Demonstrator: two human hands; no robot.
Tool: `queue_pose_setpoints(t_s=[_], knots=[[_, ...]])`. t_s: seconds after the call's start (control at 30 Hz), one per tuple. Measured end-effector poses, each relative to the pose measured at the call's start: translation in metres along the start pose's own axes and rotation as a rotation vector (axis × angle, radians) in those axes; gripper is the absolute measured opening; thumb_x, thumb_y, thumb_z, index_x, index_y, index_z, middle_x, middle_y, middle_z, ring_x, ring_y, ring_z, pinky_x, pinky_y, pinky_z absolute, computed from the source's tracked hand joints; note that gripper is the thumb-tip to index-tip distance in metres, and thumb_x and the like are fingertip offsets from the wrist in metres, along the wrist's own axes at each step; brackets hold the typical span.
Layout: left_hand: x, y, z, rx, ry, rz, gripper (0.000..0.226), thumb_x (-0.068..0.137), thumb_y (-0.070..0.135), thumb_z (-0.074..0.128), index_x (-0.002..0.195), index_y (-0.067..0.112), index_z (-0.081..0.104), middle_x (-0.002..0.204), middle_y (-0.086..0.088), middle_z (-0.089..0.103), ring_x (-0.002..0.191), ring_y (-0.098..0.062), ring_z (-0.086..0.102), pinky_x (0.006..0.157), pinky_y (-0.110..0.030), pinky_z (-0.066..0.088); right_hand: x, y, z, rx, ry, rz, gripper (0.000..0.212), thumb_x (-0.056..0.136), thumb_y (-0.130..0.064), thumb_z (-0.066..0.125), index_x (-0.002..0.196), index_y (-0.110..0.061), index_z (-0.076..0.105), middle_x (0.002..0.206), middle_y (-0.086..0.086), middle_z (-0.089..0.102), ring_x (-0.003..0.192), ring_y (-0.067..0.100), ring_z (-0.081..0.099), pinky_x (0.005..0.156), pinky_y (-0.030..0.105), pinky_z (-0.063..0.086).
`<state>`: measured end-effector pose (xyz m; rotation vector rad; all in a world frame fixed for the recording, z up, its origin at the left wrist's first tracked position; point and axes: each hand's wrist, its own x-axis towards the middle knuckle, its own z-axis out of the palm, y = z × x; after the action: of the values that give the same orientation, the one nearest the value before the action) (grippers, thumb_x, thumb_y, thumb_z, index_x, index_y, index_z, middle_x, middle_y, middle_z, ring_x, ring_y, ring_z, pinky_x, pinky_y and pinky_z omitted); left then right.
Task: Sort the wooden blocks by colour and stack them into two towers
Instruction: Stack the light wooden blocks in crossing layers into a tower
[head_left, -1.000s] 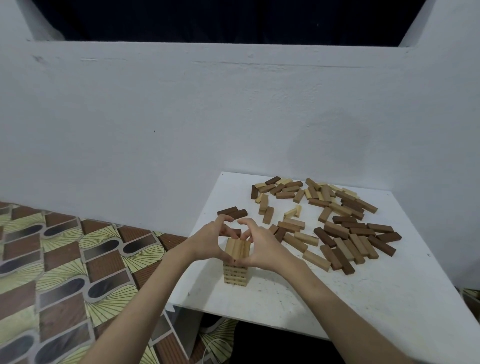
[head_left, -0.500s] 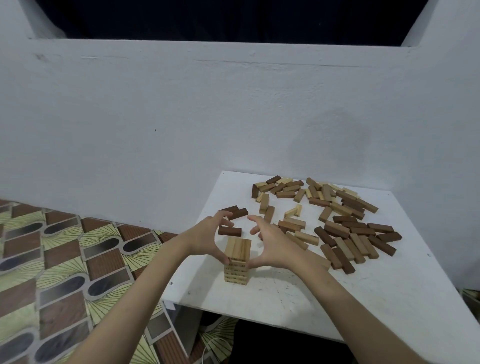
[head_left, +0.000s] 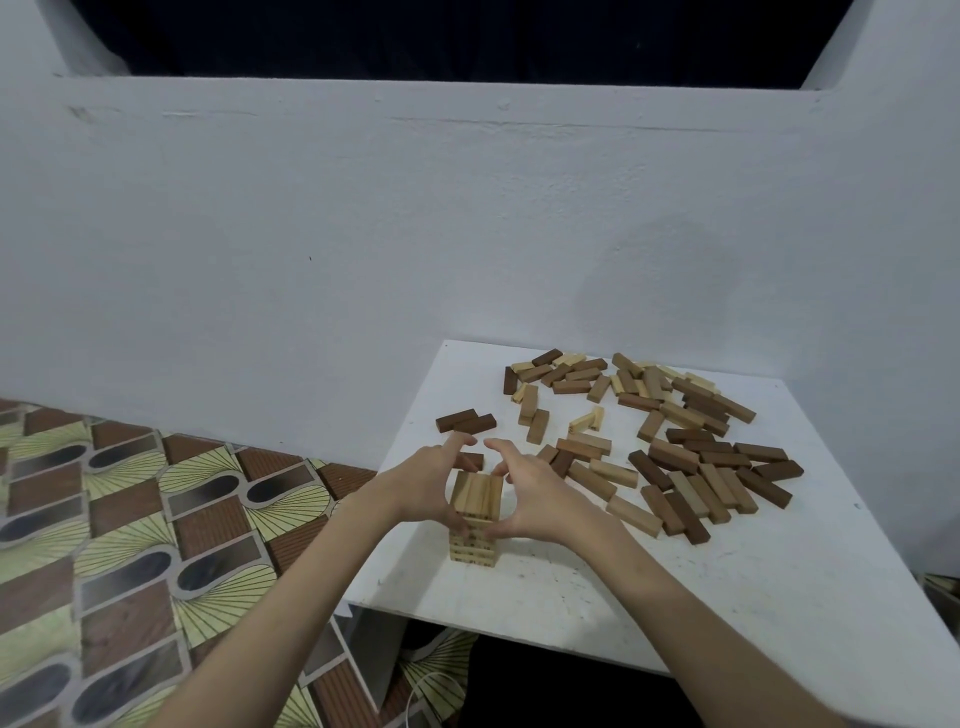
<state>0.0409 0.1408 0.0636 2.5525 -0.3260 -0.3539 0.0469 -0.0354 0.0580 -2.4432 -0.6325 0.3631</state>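
**Both hands cupped around pale block tower**

Left hand curved around the left side of the light wood tower, thumb low against the front face, index finger reaching past the back edge. Right hand mirrored on the right side, thumb pressed to the front, fingers arched over the far corner. Neither hand flat nor fisted; both half-curled, squeezing the stack between them. Whether every fingertip touched wood could not be told.

Stood upright near the front left of the white counter, several layers high, long axis vertical. Top layer of three pale rectangular blocks laid side by side, their long axes running away from the camera; layers below shown as end grain and long sides in alternation. Smooth, straight-edged, unpainted wood.

Just behind the hands, a pair of dark brown blocks lay side by side near the counter's left edge, long axes angled left to right, with a single dark block partly hidden between the hands. Farther right and back, a loose scatter of mixed blocks, pale, mid-brown and dark, lying flat at all angles, some overlapping.

Counter surface matte white, scuffed and speckled. Patterned floor at left in brown, yellow and grey shapes. Plain white wall behind.
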Motion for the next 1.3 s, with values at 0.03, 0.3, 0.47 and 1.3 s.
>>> queue_pose_setpoints(t_s=[0.03, 0.3, 0.47, 1.3], knots=[[-0.0001, -0.0001, 0.0002, 0.0, 0.0, 0.002, 0.103, 0.062, 0.022, 0.088, 0.141, 0.017, 0.022, 0.135, -0.001, 0.052, 0.128, -0.017, 0.043, 0.097, -0.023, 0.034, 0.0, -0.0003, 0.0001, -0.001, -0.002, -0.001, 0.105, 0.069, -0.033, 0.083, 0.148, -0.027, 0.015, 0.132, 0.008, 0.048, 0.123, 0.02, 0.043, 0.095, 0.032, 0.041], [0.0039, -0.0039, 0.0043, -0.023, 0.021, 0.029, 0.1, 0.06, 0.02, 0.088, 0.138, 0.015, 0.025, 0.129, -0.003, 0.057, 0.121, -0.018, 0.05, 0.093, -0.021, 0.039, 0.0022, -0.0021, 0.0008, 0.023, -0.006, -0.009, 0.104, 0.069, -0.031, 0.083, 0.147, -0.028, 0.015, 0.127, 0.008, 0.05, 0.121, 0.019, 0.045, 0.095, 0.032, 0.042], [0.0049, -0.0043, 0.0061, -0.034, 0.043, 0.046, 0.097, 0.06, 0.019, 0.088, 0.136, 0.014, 0.027, 0.128, -0.006, 0.058, 0.119, -0.017, 0.051, 0.092, -0.019, 0.039, 0.0036, -0.0025, 0.0014, 0.035, 0.006, -0.024, 0.103, 0.068, -0.031, 0.084, 0.147, -0.027, 0.018, 0.118, 0.005, 0.053, 0.115, 0.018, 0.049, 0.092, 0.036, 0.045], [0.0003, 0.0005, 0.0052, -0.021, 0.051, 0.056, 0.098, 0.064, 0.019, 0.086, 0.14, 0.016, 0.022, 0.127, -0.005, 0.055, 0.119, -0.018, 0.05, 0.099, -0.029, 0.043, -0.0026, -0.0095, -0.0032, 0.046, 0.006, -0.044, 0.104, 0.07, -0.031, 0.083, 0.148, -0.026, 0.014, 0.114, 0.001, 0.05, 0.11, 0.012, 0.046, 0.091, 0.029, 0.043]])
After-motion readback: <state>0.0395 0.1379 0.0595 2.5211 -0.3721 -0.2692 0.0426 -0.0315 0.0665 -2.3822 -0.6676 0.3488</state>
